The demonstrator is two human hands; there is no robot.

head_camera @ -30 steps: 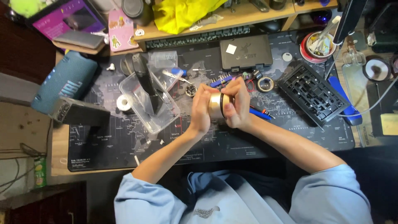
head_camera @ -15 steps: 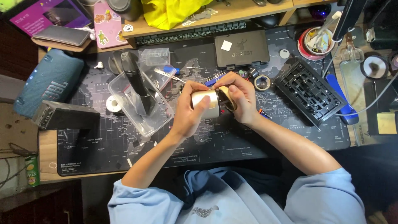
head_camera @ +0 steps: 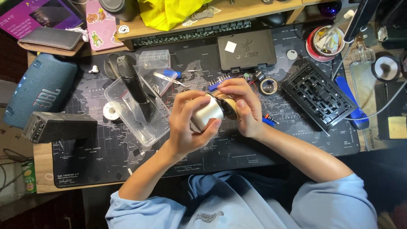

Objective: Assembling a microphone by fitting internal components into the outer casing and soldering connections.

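The left hand (head_camera: 186,123) wraps its fingers (head_camera: 212,126) around a small white cylindrical device (head_camera: 206,113), thumb over the top and fingertips under its near side, which steadies the body so the other end faces across. The right hand (head_camera: 243,108) closes on that end, a dark round cap with a tan ring (head_camera: 228,106), fingertips pinched along its rim; whether it is being turned or only held I cannot tell. The device is lifted clear of the desk mat (head_camera: 85,157), above its middle. Just left of the hands a clear plastic tub (head_camera: 127,123) lies on the mat with a black handle-shaped tool (head_camera: 133,87) resting slantwise in it, one end sticking out over the far rim. Behind the tub stands a smaller clear box (head_camera: 154,59); its contents are too faint to tell. Toward the mat's far edge lies a closed black case (head_camera: 246,51), and toward the right edge a black gridded tray (head_camera: 318,95) sits askew, its slots apparently bare. Near the far right corner a round red-rimmed tin (head_camera: 312,47) holds crumpled scraps and a stick. At the left edge a blue cylindrical speaker (head_camera: 40,89) lies on its side.
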